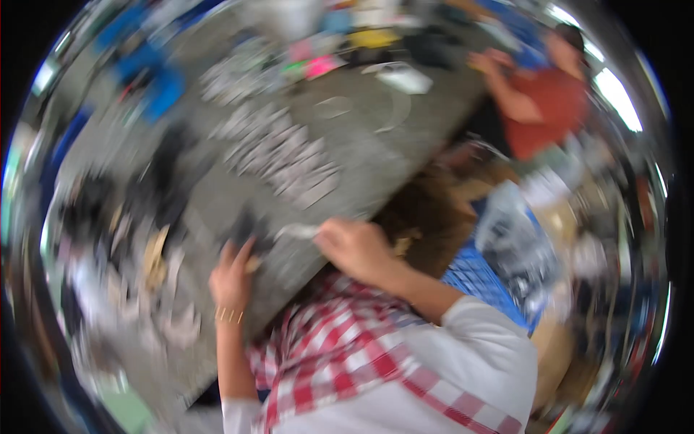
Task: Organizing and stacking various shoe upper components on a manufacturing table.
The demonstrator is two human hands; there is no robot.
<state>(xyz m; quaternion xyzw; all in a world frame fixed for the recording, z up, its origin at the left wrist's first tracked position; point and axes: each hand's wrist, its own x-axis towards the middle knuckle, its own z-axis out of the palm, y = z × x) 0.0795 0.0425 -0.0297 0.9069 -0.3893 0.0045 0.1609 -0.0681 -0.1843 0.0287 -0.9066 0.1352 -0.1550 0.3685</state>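
Observation:
My left hand (pixel 231 282), with a gold-coloured band at the wrist, is over the grey tabletop. Its fingers are at a small dark piece (pixel 249 226) and seem to grip it, though motion smears the edges. To its right, my right hand (pixel 356 247) is closed in a pinch on a thin whitish strip (pixel 295 231). That strip points left toward the dark piece; whether the two touch is not clear. Just beyond my hands, many flat greyish pieces (pixel 278 155) lie in overlapping rows.
Dark and tan pieces (pixel 154 257) lie scattered on the table (pixel 369 163) at left. Pink and yellow items and a white sheet (pixel 405 78) are at the far side. A blue crate (pixel 473 278) with clear plastic is at my right. A person in red (pixel 546 108) works at far right.

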